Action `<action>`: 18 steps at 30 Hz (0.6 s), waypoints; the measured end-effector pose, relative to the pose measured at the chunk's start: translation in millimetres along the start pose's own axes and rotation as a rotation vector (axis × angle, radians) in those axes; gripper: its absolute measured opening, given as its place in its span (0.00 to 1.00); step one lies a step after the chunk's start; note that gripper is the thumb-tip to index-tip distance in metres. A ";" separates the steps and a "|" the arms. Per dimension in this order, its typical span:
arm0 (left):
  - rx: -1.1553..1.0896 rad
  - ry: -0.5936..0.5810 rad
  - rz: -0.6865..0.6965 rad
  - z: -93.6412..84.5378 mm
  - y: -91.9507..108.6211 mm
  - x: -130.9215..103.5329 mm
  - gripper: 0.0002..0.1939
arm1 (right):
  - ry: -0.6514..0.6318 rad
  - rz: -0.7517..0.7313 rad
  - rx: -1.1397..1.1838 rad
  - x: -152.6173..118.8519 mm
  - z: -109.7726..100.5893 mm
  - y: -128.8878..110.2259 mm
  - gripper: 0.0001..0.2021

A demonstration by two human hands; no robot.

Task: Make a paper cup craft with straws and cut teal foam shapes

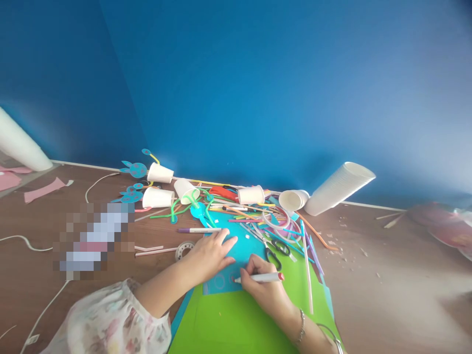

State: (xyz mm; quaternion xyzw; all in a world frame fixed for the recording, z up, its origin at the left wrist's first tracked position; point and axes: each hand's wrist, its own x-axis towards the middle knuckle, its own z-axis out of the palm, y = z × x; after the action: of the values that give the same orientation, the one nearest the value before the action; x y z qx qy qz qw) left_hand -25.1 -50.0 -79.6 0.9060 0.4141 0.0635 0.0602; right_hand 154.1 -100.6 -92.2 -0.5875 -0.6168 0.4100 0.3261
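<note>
My right hand (263,285) is closed round a white marker (263,278) with a red end, its tip touching a blue paper sheet (243,246) beside small drawn circles. Palm down on the same sheet rests my left hand (214,253), fingers apart, holding nothing. A purple and white marker (199,230) lies just beyond its fingertips. Under the blue sheet is green paper (228,324). Scissors with black handles (273,253) lie at the sheet's right edge, and a white tape roll (184,250) is left of it.
White paper cups (158,197) with blue paper shapes lie on their sides at the back left. A tall cup stack (339,189) leans against the blue wall (239,88). Straws and pipe cleaners (309,275) are heaped behind the sheet. White cables (47,307) cross the wooden floor (387,295).
</note>
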 end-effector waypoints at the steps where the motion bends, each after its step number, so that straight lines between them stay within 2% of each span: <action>1: 0.003 0.002 -0.001 0.3 -0.1 0.0 0.24 | 0.006 -0.001 -0.003 0.1 -0.3 0.4 0.13; 8: -0.003 -0.009 -0.007 -1.0 0.0 0.0 0.24 | 0.047 0.062 -0.013 0.5 0.5 4.3 0.12; 18: -0.010 -0.022 -0.019 -2.5 1.2 0.5 0.24 | 0.051 0.044 0.010 1.4 0.4 -2.7 0.13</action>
State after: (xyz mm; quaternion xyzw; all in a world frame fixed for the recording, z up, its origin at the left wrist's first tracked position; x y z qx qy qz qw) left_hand -24.4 -50.3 -77.0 0.9024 0.4216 0.0551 0.0701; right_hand 152.3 -99.1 -90.0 -0.6095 -0.5931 0.4052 0.3353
